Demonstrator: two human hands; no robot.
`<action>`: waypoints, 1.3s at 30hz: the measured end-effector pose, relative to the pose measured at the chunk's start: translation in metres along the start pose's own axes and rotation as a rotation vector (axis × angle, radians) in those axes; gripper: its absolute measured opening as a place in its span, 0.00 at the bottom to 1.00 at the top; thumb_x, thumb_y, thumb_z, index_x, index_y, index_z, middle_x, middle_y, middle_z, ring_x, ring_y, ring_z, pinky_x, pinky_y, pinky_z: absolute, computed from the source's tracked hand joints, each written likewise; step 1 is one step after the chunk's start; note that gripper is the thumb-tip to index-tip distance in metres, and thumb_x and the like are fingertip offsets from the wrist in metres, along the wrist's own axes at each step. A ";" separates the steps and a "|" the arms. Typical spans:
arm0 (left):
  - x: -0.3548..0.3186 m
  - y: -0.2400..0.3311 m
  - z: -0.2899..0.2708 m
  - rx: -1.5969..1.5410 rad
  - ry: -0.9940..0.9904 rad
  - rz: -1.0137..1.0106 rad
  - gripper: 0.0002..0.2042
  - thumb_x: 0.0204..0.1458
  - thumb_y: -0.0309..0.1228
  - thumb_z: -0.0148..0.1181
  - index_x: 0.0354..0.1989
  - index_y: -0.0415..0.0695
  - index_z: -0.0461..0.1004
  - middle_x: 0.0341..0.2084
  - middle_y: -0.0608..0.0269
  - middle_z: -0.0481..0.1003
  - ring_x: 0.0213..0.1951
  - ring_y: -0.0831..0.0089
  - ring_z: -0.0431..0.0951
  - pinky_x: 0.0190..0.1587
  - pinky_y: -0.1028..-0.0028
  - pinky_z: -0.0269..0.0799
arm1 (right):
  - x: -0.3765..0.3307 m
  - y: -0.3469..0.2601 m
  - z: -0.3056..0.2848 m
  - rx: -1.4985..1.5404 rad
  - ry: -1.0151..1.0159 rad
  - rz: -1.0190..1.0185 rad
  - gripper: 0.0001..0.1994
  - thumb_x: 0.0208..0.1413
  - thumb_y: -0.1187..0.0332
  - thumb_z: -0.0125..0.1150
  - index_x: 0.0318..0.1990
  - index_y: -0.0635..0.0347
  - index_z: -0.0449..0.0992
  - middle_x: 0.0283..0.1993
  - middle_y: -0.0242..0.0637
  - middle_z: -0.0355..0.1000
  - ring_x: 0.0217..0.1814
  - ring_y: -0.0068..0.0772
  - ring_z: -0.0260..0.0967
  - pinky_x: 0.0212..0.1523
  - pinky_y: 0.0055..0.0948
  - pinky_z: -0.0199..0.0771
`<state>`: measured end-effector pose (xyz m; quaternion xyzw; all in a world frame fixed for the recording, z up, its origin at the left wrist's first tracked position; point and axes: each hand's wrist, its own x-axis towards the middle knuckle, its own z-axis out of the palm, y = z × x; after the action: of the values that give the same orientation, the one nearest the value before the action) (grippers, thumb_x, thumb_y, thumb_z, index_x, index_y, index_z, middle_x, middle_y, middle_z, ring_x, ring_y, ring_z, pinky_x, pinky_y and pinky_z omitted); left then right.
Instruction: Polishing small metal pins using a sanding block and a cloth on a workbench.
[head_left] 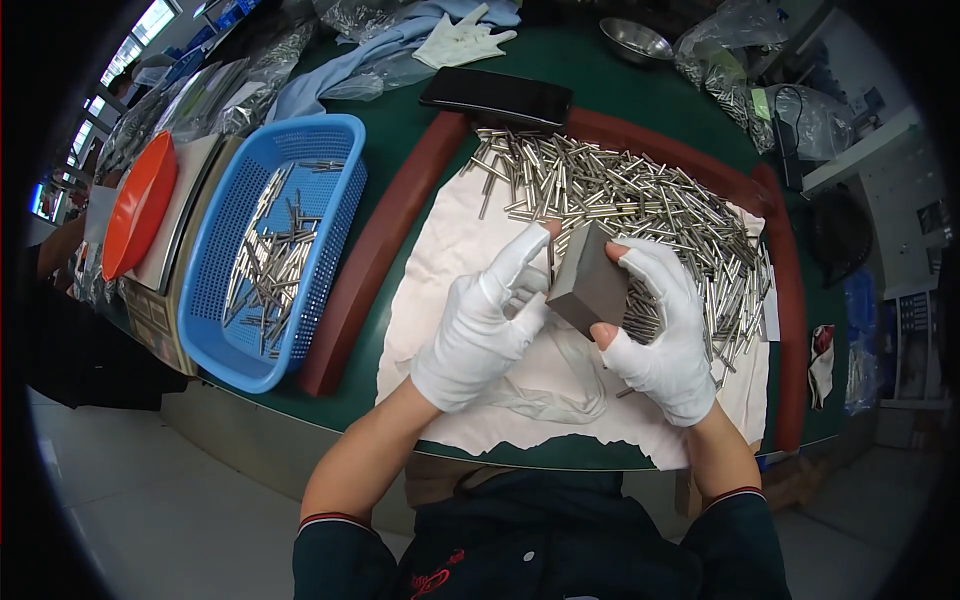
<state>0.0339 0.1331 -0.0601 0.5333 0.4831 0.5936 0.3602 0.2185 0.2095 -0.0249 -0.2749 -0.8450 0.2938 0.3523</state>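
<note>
My right hand (665, 335), in a white glove with bare fingertips, grips a dark grey rectangular block (588, 282) between thumb and fingers. The block is tilted over the cloth. My left hand (478, 335), gloved the same way, is closed close to the block's left side. A thin metal pin (550, 260) stands between its fingertips and the block. Beyond both hands, a large pile of loose shiny metal pins (620, 190) covers the far and right parts of a pale pink cloth (425, 275). Below the block lies a crumpled whitish strip of cloth (550, 400).
Dark red bars (380, 255) border the cloth on the left, back and right. A blue perforated basket (345, 215) with some pins stands to the left, beside an orange dish (140, 205). At the back are a black phone (500, 97), a white glove (462, 40) and a metal bowl (636, 38).
</note>
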 end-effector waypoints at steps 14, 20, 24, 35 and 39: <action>-0.018 0.015 -0.013 0.356 0.154 0.132 0.34 0.41 0.09 0.50 0.61 0.44 0.64 0.32 0.54 0.77 0.33 0.67 0.81 0.39 0.75 0.75 | 0.010 -0.021 0.019 0.033 -0.110 0.015 0.29 0.35 0.63 0.72 0.48 0.64 0.72 0.47 0.42 0.69 0.49 0.43 0.67 0.51 0.38 0.68; -0.020 0.012 -0.012 0.362 0.140 0.194 0.31 0.43 0.11 0.55 0.61 0.42 0.65 0.32 0.55 0.78 0.31 0.69 0.81 0.37 0.76 0.75 | 0.008 -0.016 0.021 0.080 -0.036 0.071 0.27 0.36 0.66 0.71 0.48 0.65 0.73 0.47 0.43 0.70 0.48 0.42 0.68 0.51 0.36 0.69; -0.021 0.016 -0.009 0.138 0.129 -0.025 0.29 0.46 0.15 0.60 0.60 0.41 0.65 0.28 0.60 0.77 0.28 0.77 0.79 0.34 0.80 0.73 | 0.007 -0.007 0.021 0.092 0.039 0.128 0.26 0.36 0.66 0.71 0.47 0.65 0.74 0.45 0.42 0.70 0.47 0.40 0.69 0.49 0.33 0.70; -0.022 0.015 -0.008 0.097 0.121 -0.034 0.30 0.48 0.16 0.60 0.62 0.41 0.61 0.26 0.64 0.77 0.28 0.84 0.75 0.31 0.83 0.69 | 0.008 -0.017 0.021 0.114 0.017 0.154 0.24 0.36 0.64 0.72 0.42 0.67 0.75 0.41 0.42 0.70 0.43 0.38 0.70 0.46 0.32 0.71; -0.022 0.010 -0.007 0.006 0.132 -0.078 0.30 0.48 0.16 0.60 0.63 0.41 0.61 0.26 0.65 0.76 0.28 0.85 0.73 0.30 0.83 0.69 | 0.008 -0.017 0.022 0.130 0.016 0.195 0.24 0.35 0.63 0.72 0.42 0.66 0.75 0.39 0.42 0.70 0.42 0.38 0.70 0.45 0.32 0.71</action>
<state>0.0321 0.1082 -0.0572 0.4751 0.5280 0.6115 0.3487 0.1930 0.1969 -0.0227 -0.3348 -0.7905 0.3786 0.3460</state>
